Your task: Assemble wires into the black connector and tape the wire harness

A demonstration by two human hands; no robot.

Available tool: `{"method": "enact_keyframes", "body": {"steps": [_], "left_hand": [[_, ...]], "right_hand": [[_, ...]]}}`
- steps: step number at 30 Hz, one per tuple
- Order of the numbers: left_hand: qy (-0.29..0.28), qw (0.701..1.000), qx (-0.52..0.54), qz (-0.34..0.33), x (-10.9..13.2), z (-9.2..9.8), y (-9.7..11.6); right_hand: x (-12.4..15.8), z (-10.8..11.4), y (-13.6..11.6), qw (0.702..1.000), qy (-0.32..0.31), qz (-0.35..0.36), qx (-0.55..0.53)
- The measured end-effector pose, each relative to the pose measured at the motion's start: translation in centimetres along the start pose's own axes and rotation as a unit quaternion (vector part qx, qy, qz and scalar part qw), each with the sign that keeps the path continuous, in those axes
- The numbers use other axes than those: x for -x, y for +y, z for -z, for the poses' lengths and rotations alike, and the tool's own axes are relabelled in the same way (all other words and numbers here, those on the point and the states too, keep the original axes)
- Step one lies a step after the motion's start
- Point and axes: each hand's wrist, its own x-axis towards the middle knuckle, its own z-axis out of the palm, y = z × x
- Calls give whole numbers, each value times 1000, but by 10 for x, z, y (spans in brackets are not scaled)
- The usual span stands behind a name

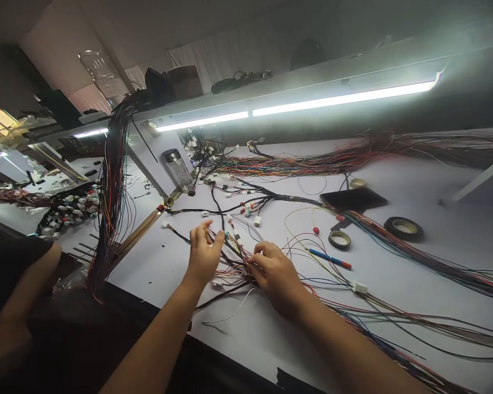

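At the far left a bundle of hanging wires (112, 180) drapes off the desk (394, 306) edge. Next to it, a clear bottle (178, 168) stands near the back. The left hand (203, 253) hovers with fingers loosely spread, thumb and forefinger apart, just over a black-wrapped branch of the wire harness (234, 257) lying in the middle of the desk. The right hand (273, 273) is curled, fingertips pinching a cluster of thin coloured wires. I'd judge it best to keep that pinch firm while separating strands one at a time. Further right lie a blue pen (329, 258) and two tape rolls (403, 228).
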Motion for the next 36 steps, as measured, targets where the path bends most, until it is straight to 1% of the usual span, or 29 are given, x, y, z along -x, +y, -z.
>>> {"method": "enact_keyframes", "body": {"steps": [1, 2, 4, 5, 6, 7, 8, 10, 11, 13, 14, 16, 20, 24, 27, 29, 30, 31, 33, 35, 36], "left_hand": [[-32, 998, -43, -29, 0, 2, 4], [-78, 991, -93, -55, 0, 2, 8], [-171, 964, -183, -93, 2, 2, 14], [-209, 951, -204, -102, 3, 1, 15], [-234, 945, -202, -105, 5, 1, 16], [-243, 949, -173, -98, 7, 0, 15], [-239, 960, -125, -80, 10, -1, 14], [-200, 979, -14, -19, 16, -1, 7], [-180, 983, 33, 17, 20, -2, 4], [-166, 979, 92, 77, 25, -4, -4], [-170, 976, 106, 92, 27, -4, -6], [-175, 972, 119, 98, 28, -6, -8], [-181, 975, 107, 68, 24, -1, -1], [-207, 976, 67, 23, 16, 9, 6], [-203, 978, 13, -41, 7, 11, 3], [-196, 977, -14, -87, 0, 9, 0], [-189, 978, -6, -90, -4, 6, -3], [-181, 981, 27, -64, -7, 2, -5], [-163, 977, 126, 47, -13, -7, -8], [-152, 953, 208, 160, -20, -16, -9], [-153, 940, 233, 198, -24, -20, -8]], "right_hand": [[1, 0, -1, 1000, 3, 8, 7], [1, 0, -1, 1000, 3, 14, 11], [2, 0, -2, 1000, 1, 19, 12], [2, 0, -2, 1000, 0, 17, 11], [2, 0, -2, 1000, 2, 10, 8], [1, 0, -1, 1000, 6, -2, 4], [0, 0, 0, 1000, 11, -18, -2], [-2, 1, 3, 998, 20, -56, -17], [-3, 1, 4, 997, 20, -72, -25], [-5, 3, 5, 995, 11, -92, -42], [-5, 5, 4, 994, 3, -98, -49], [-7, 9, -1, 993, -12, -102, -59], [-16, 16, -17, 990, -31, -114, -75], [-27, 14, -23, 980, -36, -161, -113], [-29, 9, -21, 964, -52, -192, -176], [-27, 4, -18, 948, -75, -211, -224], [-26, 1, -16, 940, -86, -220, -246], [-24, -2, -13, 931, -99, -229, -267], [-23, -6, -7, 911, -125, -244, -307], [-23, -7, -1, 892, -147, -256, -343], [-23, -7, 1, 884, -152, -260, -357]]}}
